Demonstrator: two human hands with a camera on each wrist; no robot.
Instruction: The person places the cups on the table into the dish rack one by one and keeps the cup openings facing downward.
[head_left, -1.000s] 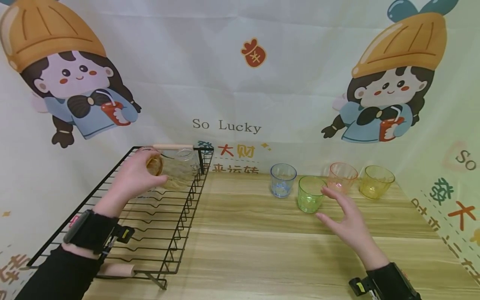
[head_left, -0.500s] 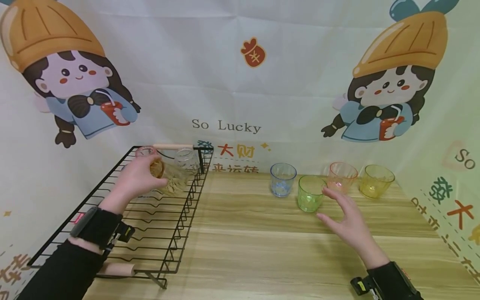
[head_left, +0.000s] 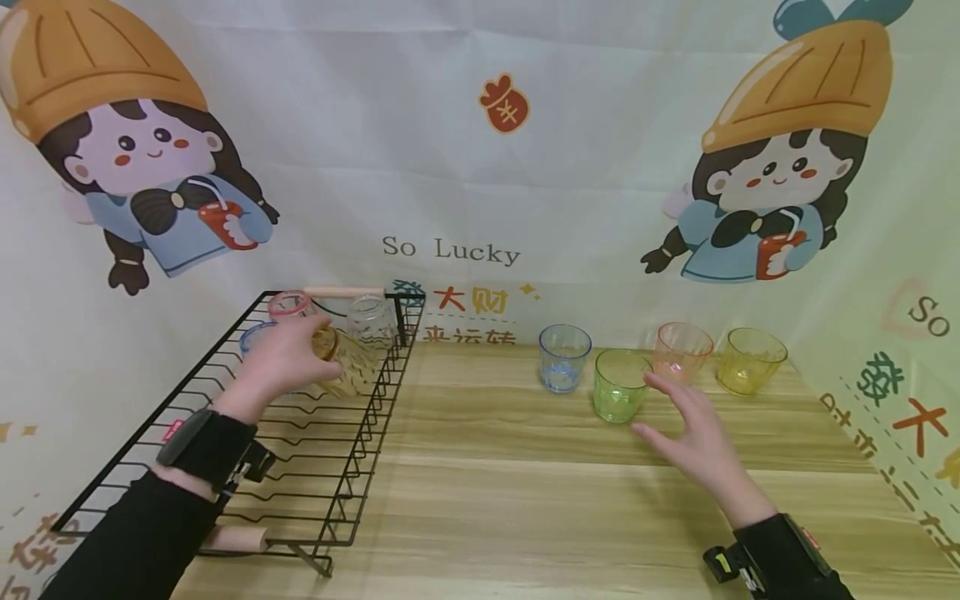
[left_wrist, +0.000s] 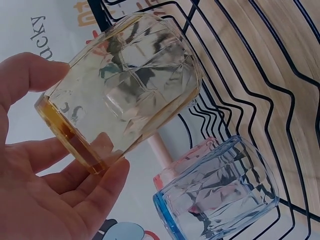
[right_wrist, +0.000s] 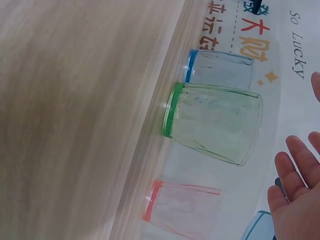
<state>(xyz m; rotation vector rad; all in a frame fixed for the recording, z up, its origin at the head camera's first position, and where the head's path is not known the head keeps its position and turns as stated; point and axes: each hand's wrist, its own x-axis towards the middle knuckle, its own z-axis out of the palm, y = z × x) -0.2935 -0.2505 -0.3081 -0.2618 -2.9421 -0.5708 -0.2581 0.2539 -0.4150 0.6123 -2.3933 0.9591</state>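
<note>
My left hand [head_left: 281, 358] grips a yellow glass [left_wrist: 135, 80] near its thick amber base. The glass is tilted, mouth away from the palm, over the far part of the black wire rack [head_left: 281, 427]. Upside down on the rack, beside it, stand a blue glass [left_wrist: 220, 190], a pink glass [head_left: 290, 303] and a clear glass [head_left: 370, 318]. My right hand [head_left: 693, 437] has its thumb and fingers spread beside an upright green glass [head_left: 618, 392] on the table. In the right wrist view a gap shows between the fingers and that green glass [right_wrist: 215, 122].
Behind the green glass, along the back of the wooden table [head_left: 525, 517], stand another blue glass [head_left: 564, 358], a pink-red glass [head_left: 682, 354] and another yellow glass [head_left: 752, 362]. A printed cloth [head_left: 450, 167] hangs at the back. The rack has wooden handles [head_left: 238, 538].
My left hand has moved right and a little nearer with the yellow glass, uncovering the pink and blue glasses on the rack. The right hand has stayed in place.
</note>
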